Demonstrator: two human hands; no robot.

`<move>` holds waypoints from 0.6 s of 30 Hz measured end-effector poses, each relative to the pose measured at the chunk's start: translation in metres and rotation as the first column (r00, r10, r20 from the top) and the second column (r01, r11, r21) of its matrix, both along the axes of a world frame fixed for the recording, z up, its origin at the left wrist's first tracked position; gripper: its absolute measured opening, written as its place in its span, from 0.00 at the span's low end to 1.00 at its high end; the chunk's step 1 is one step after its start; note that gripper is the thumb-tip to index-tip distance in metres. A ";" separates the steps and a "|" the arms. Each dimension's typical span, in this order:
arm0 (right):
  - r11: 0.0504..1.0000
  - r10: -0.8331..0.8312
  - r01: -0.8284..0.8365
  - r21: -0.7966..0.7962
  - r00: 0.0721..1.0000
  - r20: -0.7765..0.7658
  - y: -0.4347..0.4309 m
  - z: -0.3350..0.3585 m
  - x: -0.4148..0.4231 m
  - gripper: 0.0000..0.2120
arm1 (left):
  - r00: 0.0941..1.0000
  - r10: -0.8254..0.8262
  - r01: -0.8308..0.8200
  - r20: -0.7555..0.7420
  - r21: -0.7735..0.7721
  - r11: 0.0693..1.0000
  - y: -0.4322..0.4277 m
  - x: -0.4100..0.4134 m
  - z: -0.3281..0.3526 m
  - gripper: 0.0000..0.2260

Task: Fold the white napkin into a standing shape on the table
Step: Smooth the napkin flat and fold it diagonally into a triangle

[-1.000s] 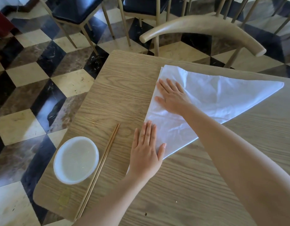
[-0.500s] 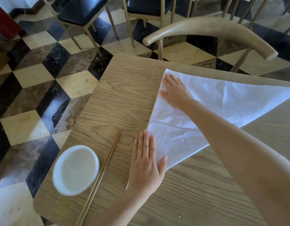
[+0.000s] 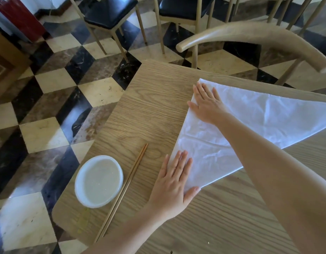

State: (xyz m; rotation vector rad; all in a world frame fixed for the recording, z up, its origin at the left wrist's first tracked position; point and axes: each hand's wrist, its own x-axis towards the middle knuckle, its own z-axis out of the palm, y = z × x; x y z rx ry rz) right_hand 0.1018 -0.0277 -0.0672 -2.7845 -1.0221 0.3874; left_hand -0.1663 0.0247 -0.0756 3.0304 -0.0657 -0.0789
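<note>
Right hand (image 3: 207, 105) slid up napkin (image 3: 268, 118) edge toward far corner.

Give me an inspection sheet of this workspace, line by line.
Surface: wooden table, light woodgrain, a few small specks near the front edge.
Job's things: white napkin lies flat as a creased triangle; no standing shape yet.
Clutter: white bowl and chopsticks lie left of the napkin, apart from it.
Grips: left hand flat on the napkin's near corner; right hand flat on its far corner; neither grasps anything.
Cables: nothing seen.
Surroundings: checkered tile floor; curved wooden chair beyond the table, black-seated chairs farther off.
</note>
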 end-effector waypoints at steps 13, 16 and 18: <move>1.000 0.002 -0.004 0.017 0.995 0.099 -0.099 -0.004 -0.116 0.34 | 0.996 -0.093 0.092 0.015 0.043 0.995 0.012 -0.044 0.001 0.30; 0.994 -0.108 0.107 0.016 0.987 0.118 -0.121 -0.005 -0.099 0.31 | 0.997 -0.074 0.074 0.027 0.027 0.997 0.013 -0.049 0.003 0.28; 0.985 -0.173 0.173 0.015 0.978 0.118 -0.135 -0.004 -0.086 0.29 | 0.996 -0.071 0.069 0.062 0.037 0.997 0.014 -0.051 0.004 0.26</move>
